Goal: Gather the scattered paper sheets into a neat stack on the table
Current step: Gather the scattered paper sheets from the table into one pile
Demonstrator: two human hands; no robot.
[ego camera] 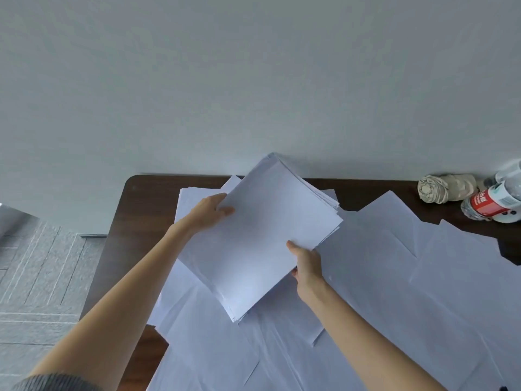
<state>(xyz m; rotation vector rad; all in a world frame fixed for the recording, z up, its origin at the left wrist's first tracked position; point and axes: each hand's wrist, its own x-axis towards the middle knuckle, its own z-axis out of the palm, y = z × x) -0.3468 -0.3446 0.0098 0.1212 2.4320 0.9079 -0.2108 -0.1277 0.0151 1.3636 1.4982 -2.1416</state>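
- A person's two bare hands hold a bundle of white paper sheets, tilted and lifted above a dark brown tabletop.
- The left hand grips the bundle's upper left edge, thumb lying on the top sheet and fingers tucked out of sight behind it.
- The right hand pinches the bundle's lower right edge, thumb on top and fingers curled underneath.
- The bundle's edges are not yet flush: sheet corners fan out slightly at the top right and at the bottom corner.
- Loose sheets lie overlapping across most of the tabletop beneath and to the right of the bundle, some reaching past the near edge of the view.
- More sheets lie flat behind the left hand, near the tabletop's far left corner.
- At the far right of the tabletop, against a pale wall, sits a rolled beige cloth, just beside a plastic bottle with a red label lying on its side.
- A grey sleeve shows at the lower left, and grey patterned flooring lies left of the tabletop.
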